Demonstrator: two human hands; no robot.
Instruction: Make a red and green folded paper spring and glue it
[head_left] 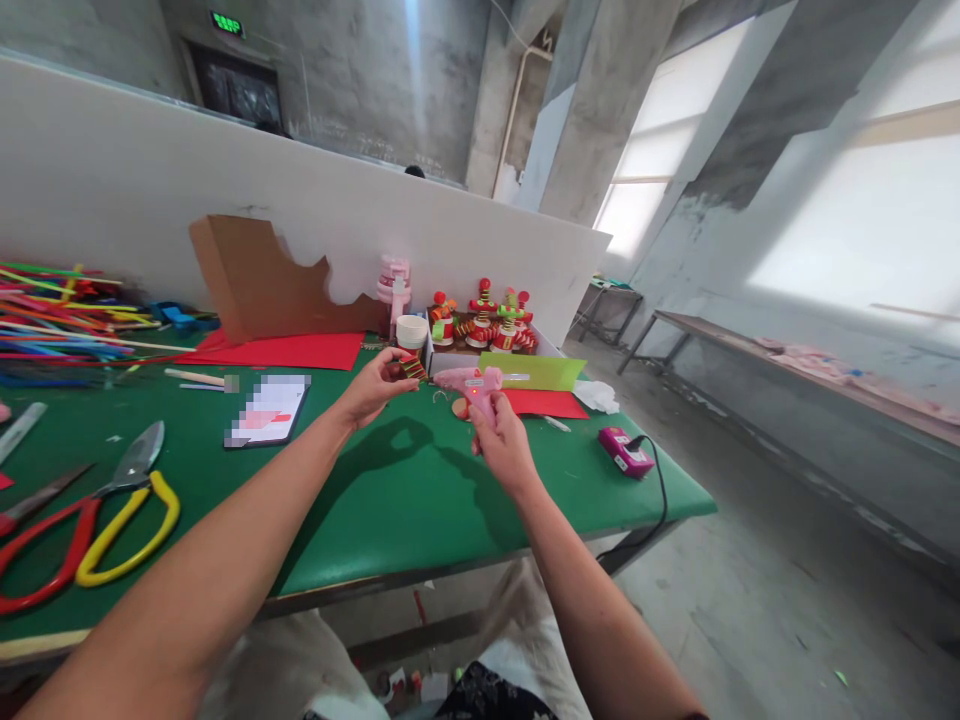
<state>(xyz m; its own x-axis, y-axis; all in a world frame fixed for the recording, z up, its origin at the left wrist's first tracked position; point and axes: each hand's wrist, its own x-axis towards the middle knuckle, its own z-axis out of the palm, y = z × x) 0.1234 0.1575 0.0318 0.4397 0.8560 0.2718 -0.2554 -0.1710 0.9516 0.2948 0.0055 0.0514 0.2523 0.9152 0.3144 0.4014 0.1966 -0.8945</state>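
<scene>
My left hand point(375, 387) pinches a small red, green and gold striped piece point(414, 368) above the green table. In my right hand point(501, 437) is a pink glue gun point(474, 382), its nozzle pointing left, close to the striped piece; whether they touch I cannot tell. A small orange light glows on the gun's side. Behind my hands, a white box point(450, 363) holds several small red, green and white figures point(485, 312). Next to the box stand stacked paper cups point(411, 332).
Large scissors point(139, 470), a phone point(271, 410) and colourful pipe cleaners point(67, 325) lie at the left. Red sheets point(300, 350) and brown cardboard point(262, 285) are behind. A purple power adapter point(626, 452) with a black cable sits near the right edge.
</scene>
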